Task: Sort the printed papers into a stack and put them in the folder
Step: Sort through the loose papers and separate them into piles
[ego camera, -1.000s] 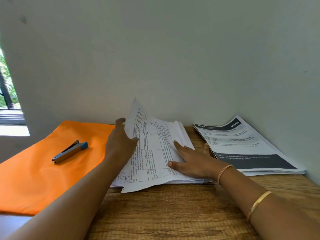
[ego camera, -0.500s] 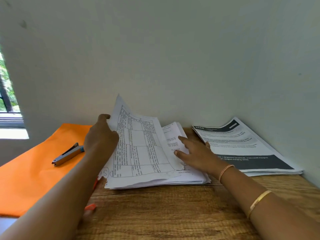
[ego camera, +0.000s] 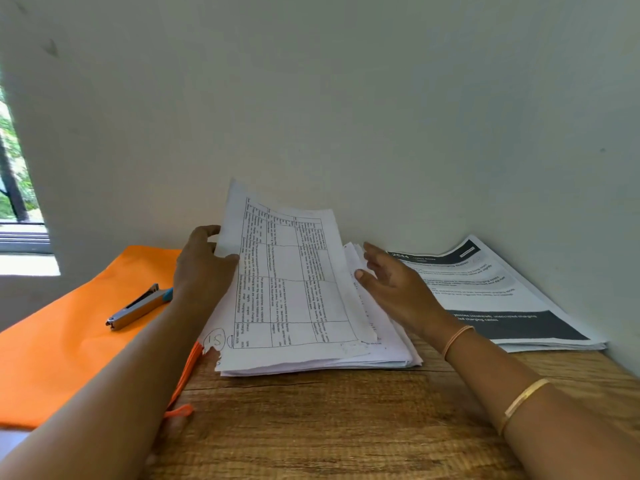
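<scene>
Printed papers lie in a loose stack at the middle of the wooden table, their far end close to the pale wall. The top sheet, printed with a ruled grid of small text, is lifted along its left and far edges so that it tilts up toward the wall, while its near edge rests on the stack. Its near left corner is torn, and a circled handwritten mark sits just beside the tear.

The left hand holds that sheet by its left edge, thumb on the printed face and fingers curled behind it. The right hand is spread flat with straight fingers over the right side of the stack, holding nothing; whether it touches the paper I cannot tell. The two hands are apart, with the raised sheet between them. The right forearm wears a thin orange band at the wrist and a gold bangle further up.

An orange folder lies flat to the left of the stack, its right edge just beside the papers. A metal stapler with a blue end rests on the folder. To the right, a second pile of printouts with dark banners lies against the wall, near the stack. A window shows at the far left.
</scene>
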